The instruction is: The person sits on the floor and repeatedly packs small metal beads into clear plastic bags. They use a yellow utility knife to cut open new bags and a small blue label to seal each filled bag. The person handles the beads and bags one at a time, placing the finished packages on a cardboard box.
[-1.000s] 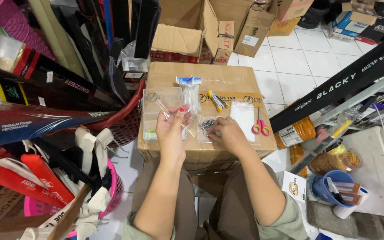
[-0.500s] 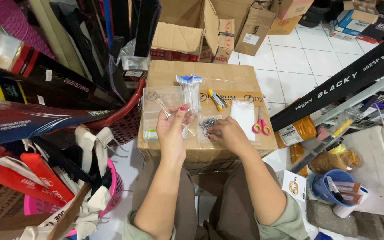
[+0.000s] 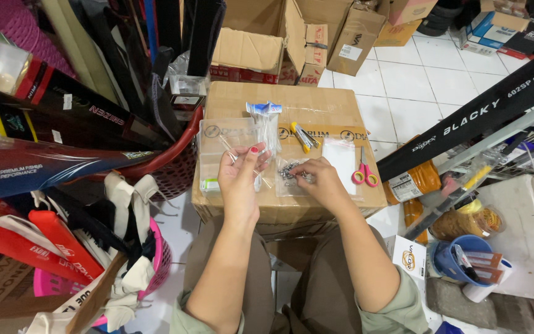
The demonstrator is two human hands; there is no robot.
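My left hand (image 3: 241,179) holds up a small clear plastic bag (image 3: 267,133) with a blue top by pinching it between thumb and fingers. My right hand (image 3: 324,180) rests on the cardboard box (image 3: 316,105), fingers down on a heap of small dark metal pieces (image 3: 289,170) that lies on a clear bag. A flat clear plastic case (image 3: 225,148) lies on the box just left of my left hand. Pink-handled scissors (image 3: 363,170) lie to the right of my right hand, beside a white paper slip (image 3: 342,158).
A yellow and blue marker (image 3: 303,136) lies on the box top. A red basket (image 3: 177,164) with long dark rod packages stands to the left, a pink basket (image 3: 156,260) below it. More cartons stand behind. A blue cup (image 3: 458,260) with pens sits at the right.
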